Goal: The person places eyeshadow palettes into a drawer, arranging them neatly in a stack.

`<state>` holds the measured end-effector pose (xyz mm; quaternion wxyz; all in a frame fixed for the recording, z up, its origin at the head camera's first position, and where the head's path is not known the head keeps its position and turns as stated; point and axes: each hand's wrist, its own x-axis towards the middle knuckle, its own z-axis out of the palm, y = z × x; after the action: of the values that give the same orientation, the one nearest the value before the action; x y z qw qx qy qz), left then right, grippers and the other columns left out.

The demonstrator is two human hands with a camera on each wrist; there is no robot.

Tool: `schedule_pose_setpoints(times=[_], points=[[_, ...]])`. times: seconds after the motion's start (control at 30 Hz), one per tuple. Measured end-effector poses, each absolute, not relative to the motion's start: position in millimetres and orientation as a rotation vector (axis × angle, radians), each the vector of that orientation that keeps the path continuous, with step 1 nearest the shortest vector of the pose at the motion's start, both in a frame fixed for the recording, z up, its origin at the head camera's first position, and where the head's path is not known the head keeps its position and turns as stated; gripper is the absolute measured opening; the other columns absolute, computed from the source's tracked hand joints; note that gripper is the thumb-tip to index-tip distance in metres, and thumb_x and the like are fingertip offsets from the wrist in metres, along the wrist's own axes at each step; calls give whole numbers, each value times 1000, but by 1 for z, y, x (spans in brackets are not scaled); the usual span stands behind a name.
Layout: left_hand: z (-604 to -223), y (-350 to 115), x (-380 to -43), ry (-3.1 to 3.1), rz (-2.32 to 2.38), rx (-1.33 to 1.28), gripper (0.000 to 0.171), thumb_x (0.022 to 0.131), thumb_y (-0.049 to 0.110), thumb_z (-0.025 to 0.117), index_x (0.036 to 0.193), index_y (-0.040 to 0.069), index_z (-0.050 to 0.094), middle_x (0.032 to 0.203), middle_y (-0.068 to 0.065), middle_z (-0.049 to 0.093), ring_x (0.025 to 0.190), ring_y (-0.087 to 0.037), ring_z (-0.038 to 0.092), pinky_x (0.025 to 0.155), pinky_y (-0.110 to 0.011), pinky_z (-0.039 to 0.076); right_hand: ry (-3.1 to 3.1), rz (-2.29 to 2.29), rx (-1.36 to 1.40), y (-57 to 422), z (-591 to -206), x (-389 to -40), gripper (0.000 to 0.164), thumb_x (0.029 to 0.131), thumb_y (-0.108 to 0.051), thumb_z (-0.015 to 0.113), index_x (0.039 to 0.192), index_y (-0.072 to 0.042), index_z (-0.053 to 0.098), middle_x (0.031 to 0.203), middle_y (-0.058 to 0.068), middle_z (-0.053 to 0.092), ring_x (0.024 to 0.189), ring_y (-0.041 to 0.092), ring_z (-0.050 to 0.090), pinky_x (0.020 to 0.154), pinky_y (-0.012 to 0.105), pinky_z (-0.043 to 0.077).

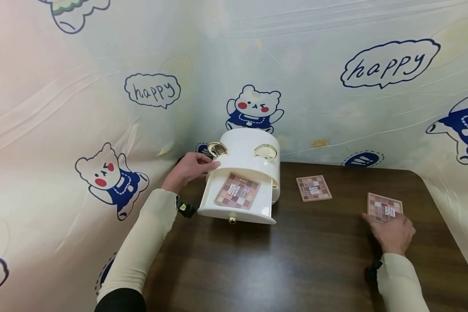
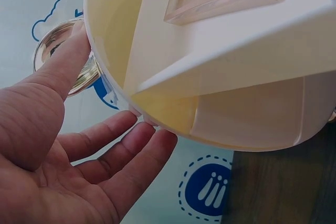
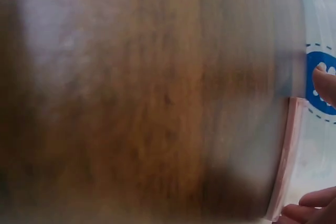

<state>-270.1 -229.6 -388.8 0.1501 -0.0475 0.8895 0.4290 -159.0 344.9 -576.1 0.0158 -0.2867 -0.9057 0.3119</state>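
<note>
A white rounded storage box (image 1: 249, 149) stands at the back of the table, its front drawer (image 1: 214, 203) pulled out. A pink checkered palette (image 1: 238, 190) lies tilted inside the drawer. My left hand (image 1: 191, 169) rests against the box's left side. In the left wrist view the thumb lies along the outer wall, and the other fingertips (image 2: 165, 137) touch it lower down. At the right, my right hand (image 1: 395, 234) is over the near edge of another palette (image 1: 384, 206) on the table, thumb and fingers spread about its corners. A third palette (image 1: 313, 188) lies between box and right hand.
Two gold-rimmed round pieces (image 1: 266, 152) stick up from the box like ears. A small gold knob (image 1: 232, 219) is on the drawer front. Behind the dark wooden table (image 1: 296, 260) hangs a printed cloth (image 1: 312, 99), which also runs along both sides.
</note>
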Motion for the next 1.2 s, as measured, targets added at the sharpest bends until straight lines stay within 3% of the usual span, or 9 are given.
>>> schedule_pose_setpoints(times=[0.37, 0.53, 0.8, 1.2], points=[[-388, -229, -268, 2562, 1217, -120, 59, 81, 53, 80, 117, 7, 69, 115, -11, 64, 102, -32, 63, 82, -37, 58, -2866, 916, -1176, 345, -584, -172, 136, 77, -79, 61, 143, 27, 7, 139, 51, 17, 129, 59, 18, 110, 60, 21], [-388, -229, -269, 2568, 1210, -122, 59, 80, 54, 80, 117, 9, 70, 114, -10, 64, 99, -30, 62, 82, -36, 57, -2894, 865, -1225, 345, -589, -177, 136, 78, -79, 59, 144, 26, 3, 141, 51, 13, 130, 59, 15, 109, 61, 23], [-390, -230, -270, 2568, 1209, -108, 59, 81, 55, 80, 117, 9, 70, 114, -11, 64, 101, -32, 62, 81, -37, 57, -2861, 836, -1196, 348, -591, -174, 127, 81, -73, 62, 142, 27, 13, 137, 51, 21, 126, 57, 20, 104, 59, 25], [-390, -231, -270, 2571, 1212, -113, 60, 80, 56, 80, 116, 9, 70, 114, -11, 64, 103, -34, 62, 82, -37, 58, -2777, 786, -1036, 346, -588, -168, 116, 79, -65, 71, 134, 28, 28, 129, 48, 34, 123, 57, 28, 108, 59, 14]])
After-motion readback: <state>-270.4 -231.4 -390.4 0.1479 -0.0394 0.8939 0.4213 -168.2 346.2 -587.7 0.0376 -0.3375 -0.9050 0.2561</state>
